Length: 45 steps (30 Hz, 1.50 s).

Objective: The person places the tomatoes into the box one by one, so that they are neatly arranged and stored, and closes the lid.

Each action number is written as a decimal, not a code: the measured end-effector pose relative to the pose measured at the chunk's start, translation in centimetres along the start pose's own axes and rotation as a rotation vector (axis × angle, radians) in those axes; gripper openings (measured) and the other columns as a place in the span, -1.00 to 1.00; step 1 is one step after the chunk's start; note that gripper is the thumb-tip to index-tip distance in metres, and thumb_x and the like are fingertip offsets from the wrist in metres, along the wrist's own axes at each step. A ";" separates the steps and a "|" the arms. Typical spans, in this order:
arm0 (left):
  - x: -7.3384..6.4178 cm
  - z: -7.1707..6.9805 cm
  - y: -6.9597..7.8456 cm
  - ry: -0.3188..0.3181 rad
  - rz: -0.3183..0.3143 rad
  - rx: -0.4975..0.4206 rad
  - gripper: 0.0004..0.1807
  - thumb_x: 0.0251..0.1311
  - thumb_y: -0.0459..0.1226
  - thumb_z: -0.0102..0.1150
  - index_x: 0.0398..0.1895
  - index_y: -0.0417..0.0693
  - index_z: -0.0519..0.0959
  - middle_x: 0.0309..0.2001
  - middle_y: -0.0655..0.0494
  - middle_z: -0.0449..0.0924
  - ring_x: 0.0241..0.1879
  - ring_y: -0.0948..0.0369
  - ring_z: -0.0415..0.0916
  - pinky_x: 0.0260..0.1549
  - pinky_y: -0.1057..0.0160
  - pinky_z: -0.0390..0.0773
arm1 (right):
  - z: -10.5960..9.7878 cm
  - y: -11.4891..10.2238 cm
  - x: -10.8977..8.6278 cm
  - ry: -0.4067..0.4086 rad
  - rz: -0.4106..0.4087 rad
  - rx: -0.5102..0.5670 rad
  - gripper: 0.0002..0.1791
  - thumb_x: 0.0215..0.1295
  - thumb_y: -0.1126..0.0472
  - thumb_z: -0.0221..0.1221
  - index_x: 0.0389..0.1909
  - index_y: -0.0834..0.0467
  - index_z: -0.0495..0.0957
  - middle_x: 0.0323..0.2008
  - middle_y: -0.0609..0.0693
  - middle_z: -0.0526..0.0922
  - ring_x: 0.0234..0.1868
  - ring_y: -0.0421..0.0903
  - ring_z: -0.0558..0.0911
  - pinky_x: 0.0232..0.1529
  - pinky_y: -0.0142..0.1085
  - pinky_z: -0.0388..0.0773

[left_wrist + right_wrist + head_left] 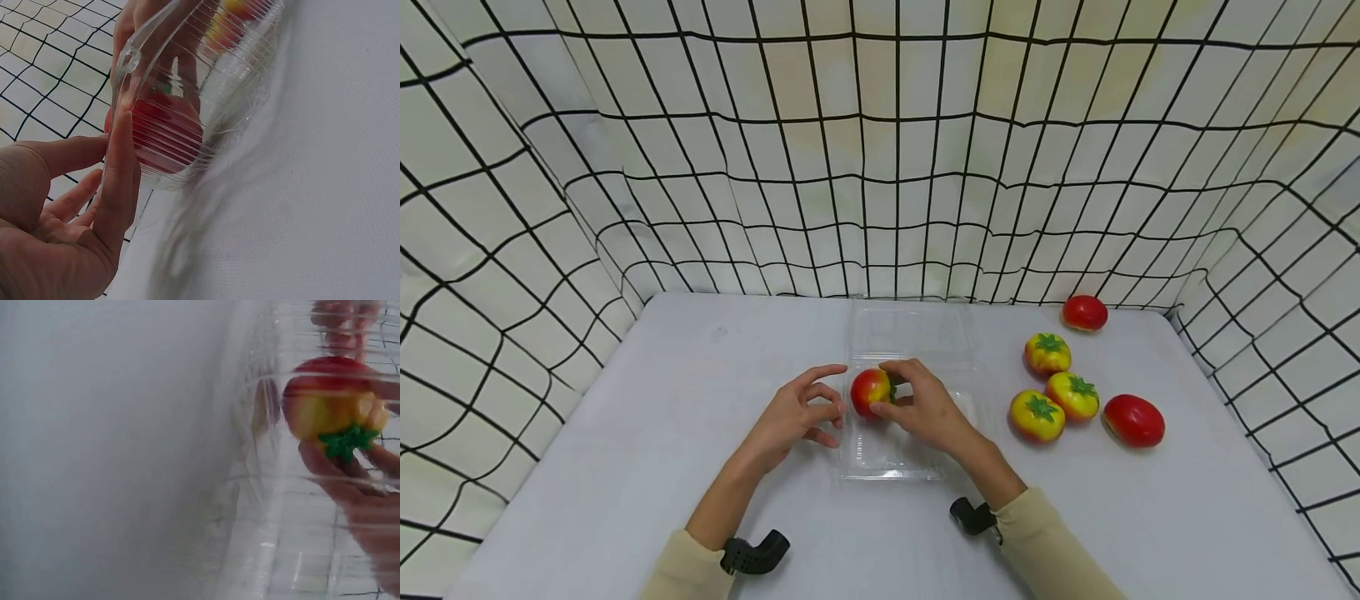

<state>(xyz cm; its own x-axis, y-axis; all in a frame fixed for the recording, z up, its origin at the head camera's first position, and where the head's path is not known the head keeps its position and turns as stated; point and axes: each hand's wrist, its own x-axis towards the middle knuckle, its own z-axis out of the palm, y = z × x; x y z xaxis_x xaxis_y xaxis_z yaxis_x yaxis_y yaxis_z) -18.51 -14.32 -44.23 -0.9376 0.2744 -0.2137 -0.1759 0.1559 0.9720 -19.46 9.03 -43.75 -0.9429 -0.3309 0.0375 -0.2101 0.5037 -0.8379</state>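
My right hand (925,408) holds a red-and-yellow fruit (867,392) with a green leafy top over the left part of a clear plastic clamshell container (887,471). In the right wrist view the fruit (331,403) shows behind the clear wall, fingertips around its leafy end. My left hand (793,415) is at the container's left edge. Through the left wrist view, its thumb and a finger (119,181) meet at the clear rim (114,122), pinching it lightly. The fruit's red side (165,134) shows through the ribbed wall.
The container's lid (910,329) lies opened toward the back. On the right are three yellow-red fruits (1037,417) with green tops and two glossy red oval fruits (1135,421). Black netting (895,179) over white walls encloses the table's back and sides.
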 end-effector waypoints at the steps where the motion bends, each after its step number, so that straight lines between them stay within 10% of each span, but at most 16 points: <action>1: 0.0 0.0 0.0 0.001 -0.003 -0.002 -0.33 0.33 -0.36 0.29 0.49 0.10 0.37 -0.19 0.04 0.61 -0.30 0.05 0.64 -0.37 0.14 0.81 | 0.1 0.0 0.0 0.002 0.001 -0.001 -0.36 0.29 0.17 0.43 0.37 0.11 0.46 0.24 0.08 0.56 0.24 0.04 0.60 0.21 -0.08 0.72; 45: -0.2 -0.2 0.3 -0.013 0.004 -0.011 -0.30 0.35 -0.36 0.29 0.53 -0.02 0.32 -0.23 0.06 0.59 -0.35 0.14 0.63 -0.38 0.19 0.80 | 0.1 -0.7 -0.4 0.080 -0.026 -0.118 -0.40 0.22 0.16 0.49 0.27 0.07 0.53 0.10 0.07 0.55 0.01 -0.03 0.65 0.01 -0.15 0.79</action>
<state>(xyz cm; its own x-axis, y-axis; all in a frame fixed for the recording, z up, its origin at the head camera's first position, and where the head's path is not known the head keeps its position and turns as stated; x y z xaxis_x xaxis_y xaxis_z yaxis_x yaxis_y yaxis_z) -18.43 -14.55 -43.90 -0.9344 0.2873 -0.2107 -0.1753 0.1442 0.9739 -18.91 8.68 -43.22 -0.9534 -0.2825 0.1060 -0.2593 0.5874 -0.7666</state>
